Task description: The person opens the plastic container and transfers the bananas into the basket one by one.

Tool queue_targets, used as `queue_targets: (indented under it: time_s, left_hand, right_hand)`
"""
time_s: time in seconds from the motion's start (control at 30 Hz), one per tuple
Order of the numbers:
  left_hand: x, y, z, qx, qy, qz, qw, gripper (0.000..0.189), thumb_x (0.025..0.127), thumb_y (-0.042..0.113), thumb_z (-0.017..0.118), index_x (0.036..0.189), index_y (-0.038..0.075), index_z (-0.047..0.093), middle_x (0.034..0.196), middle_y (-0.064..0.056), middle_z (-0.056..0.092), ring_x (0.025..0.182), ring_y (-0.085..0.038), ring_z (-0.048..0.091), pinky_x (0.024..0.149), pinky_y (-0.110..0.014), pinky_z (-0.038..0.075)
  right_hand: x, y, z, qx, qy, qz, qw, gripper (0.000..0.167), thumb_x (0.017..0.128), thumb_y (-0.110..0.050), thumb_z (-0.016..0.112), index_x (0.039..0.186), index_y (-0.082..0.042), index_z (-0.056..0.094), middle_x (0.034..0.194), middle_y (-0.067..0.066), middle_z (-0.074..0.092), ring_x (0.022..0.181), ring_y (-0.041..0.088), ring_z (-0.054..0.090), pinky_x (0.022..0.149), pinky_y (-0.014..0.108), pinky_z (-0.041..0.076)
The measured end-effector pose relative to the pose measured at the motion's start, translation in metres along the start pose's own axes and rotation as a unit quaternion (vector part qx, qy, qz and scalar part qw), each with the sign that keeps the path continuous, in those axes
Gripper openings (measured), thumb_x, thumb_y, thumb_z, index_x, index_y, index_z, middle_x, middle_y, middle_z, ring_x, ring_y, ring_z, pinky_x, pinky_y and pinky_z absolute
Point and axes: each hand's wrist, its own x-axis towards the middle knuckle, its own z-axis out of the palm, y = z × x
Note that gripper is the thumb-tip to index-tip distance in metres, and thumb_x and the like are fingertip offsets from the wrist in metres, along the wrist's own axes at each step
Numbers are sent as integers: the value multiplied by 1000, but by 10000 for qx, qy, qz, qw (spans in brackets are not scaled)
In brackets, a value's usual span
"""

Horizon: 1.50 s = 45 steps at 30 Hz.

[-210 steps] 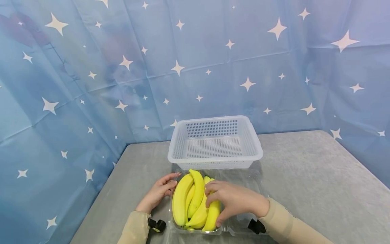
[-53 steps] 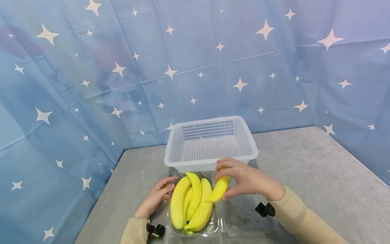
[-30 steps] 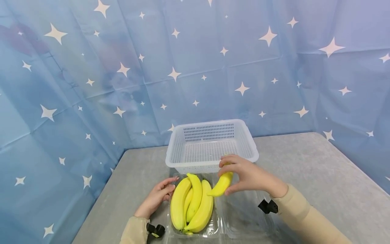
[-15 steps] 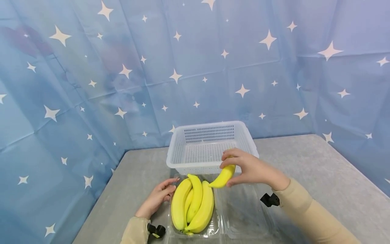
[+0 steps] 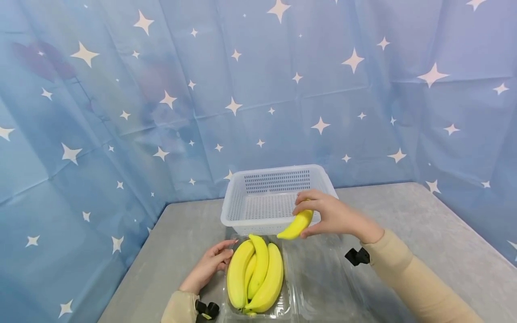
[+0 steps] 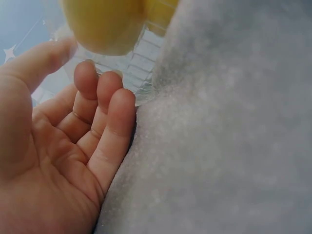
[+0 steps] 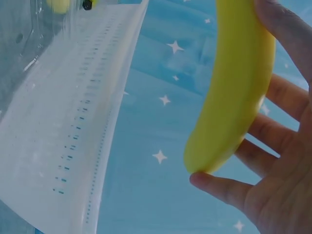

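Observation:
In the head view my right hand (image 5: pixel 333 215) grips a yellow banana (image 5: pixel 296 225) in the air, in front of the basket's near rim. The right wrist view shows the banana (image 7: pixel 234 87) lying along the fingers, the thumb across it and one fingertip at its lower end. Several bananas (image 5: pixel 264 287) lie side by side in the left half of a clear hinged plastic container (image 5: pixel 284 309). My left hand (image 5: pixel 208 267) rests at this container's left side. In the left wrist view its loosely bent fingers (image 6: pixel 114 114) touch the clear wall, under a blurred banana (image 6: pixel 105 24).
A white perforated plastic basket (image 5: pixel 230 211) stands behind the container, with no fruit seen in it. The container's clear lid (image 5: pixel 323 287) lies spread to the right. A blue curtain with stars (image 5: pixel 278 67) borders the grey table (image 5: pixel 186 224).
My right hand has taken the rightmost banana out of the container and carried it up and away toward the basket. The left hand has stayed at the container's side.

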Motion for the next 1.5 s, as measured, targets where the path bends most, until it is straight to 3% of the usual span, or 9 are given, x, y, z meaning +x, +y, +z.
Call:
queue_targets:
  time_s: [0.33,0.7,1.5]
  left_hand:
    - [2,1,1,87,-22,119,9999,56,99,27,57,144,-1,41,95,-5,62,73,-12,57,64,-26,51]
    - [1,0,2,63,-1,91,9999,55,100,26,56,144,-2,40,98,-5,64,74,-12,58,64,-26,52]
    - [0,-1,2,13,8,104,9999,57,99,27,58,144,-1,40,96,-5,63,73,-12,58,63,-27,52]
  right_hand:
    - [6,7,-10,-55,54,104,9999,46,65,-31,90,102,-13,71,112,2,59,105,22,53,85,40,49]
    - [17,12,-18,-63,-109,199,9997,45,68,-33,88,103,-11,71,111,1,57,103,20,50,83,38,50]
    - [22,41,-6,-112,-347,942,9949,44,72,-36,86,106,-12,72,116,5,58,108,25,51,88,44,47]
